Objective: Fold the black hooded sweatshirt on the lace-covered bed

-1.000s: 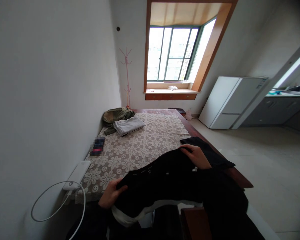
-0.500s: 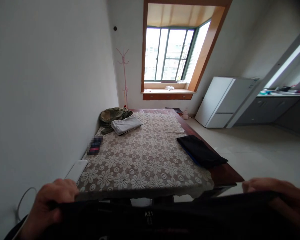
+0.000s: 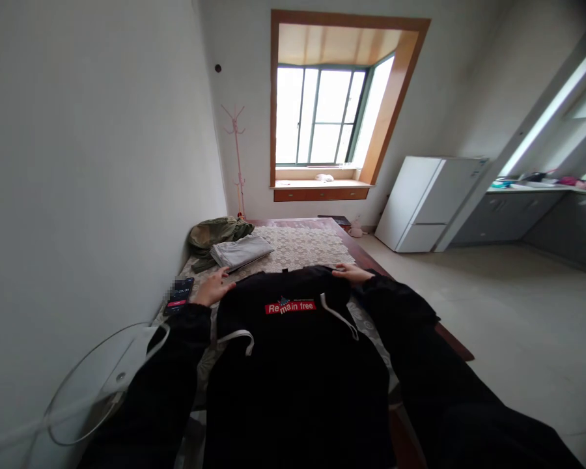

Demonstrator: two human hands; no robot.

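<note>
A black top (image 3: 297,365) with a red "Remain free" print and two white drawstrings is spread over the near part of the table and hangs toward me. My left hand (image 3: 215,286) grips its far left corner, fingers bent at the edge. At the far right corner, my right hand (image 3: 354,273) pinches the cloth. The top covers much of the patterned tablecloth (image 3: 300,251). Beyond my left hand lies a folded grey garment (image 3: 244,251). A phone (image 3: 179,295) rests left of that hand. The folded black cloth at the right is largely hidden by my right arm.
An olive bundle of cloth (image 3: 217,231) lies at the table's far left, against the wall. A white cable (image 3: 78,348) loops at the near left. Beyond the table stand a pink coat rack (image 3: 237,156) and a white fridge (image 3: 422,202).
Both hands have moved forward and closer together over the table, carrying the black top. Its printed side now shows and it covers the near tablecloth. The view has shifted slightly.
</note>
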